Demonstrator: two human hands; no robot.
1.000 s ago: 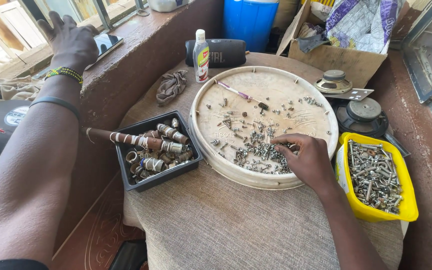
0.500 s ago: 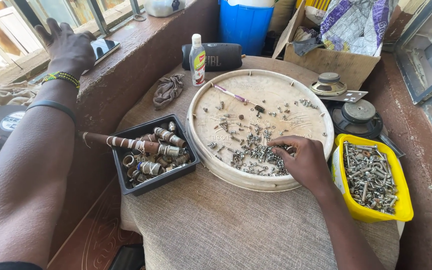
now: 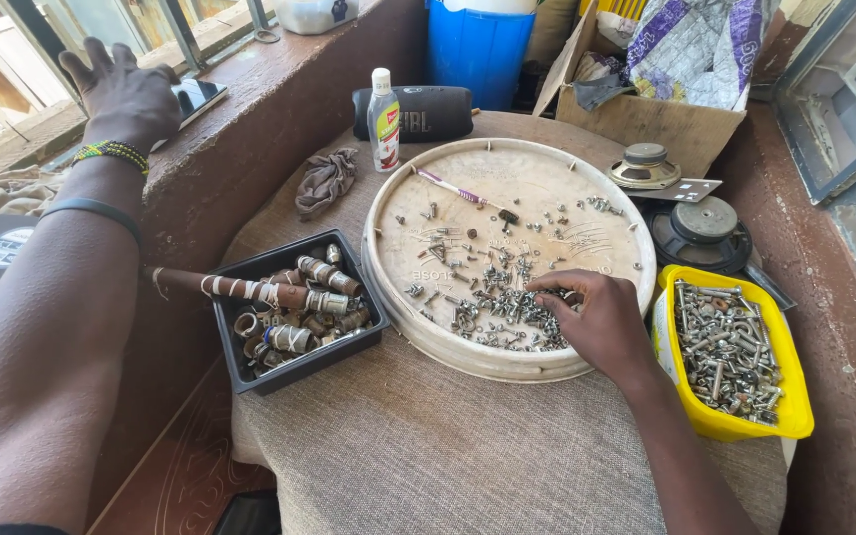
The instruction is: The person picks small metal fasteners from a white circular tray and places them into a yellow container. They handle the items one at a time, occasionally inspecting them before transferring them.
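Head view: right hand [image 3: 601,322] palm down in round cream tray [image 3: 448,342], fingers curled, tips touching pile of small screws [image 3: 502,312]; actual pinch cannot be told. Left hand [image 3: 126,94] fingers spread, flat on brown ledge [image 3: 279,89] beside phone [image 3: 195,97]. Black bin [image 3: 294,369] of metal fittings left of tray; yellow tub [image 3: 745,428] of bolts right.

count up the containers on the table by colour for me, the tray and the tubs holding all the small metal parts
Cream round tray, right hand resting in its screws: 1
Black tub of metal rings: 1
Yellow tub of bolts: 1
Total: 3
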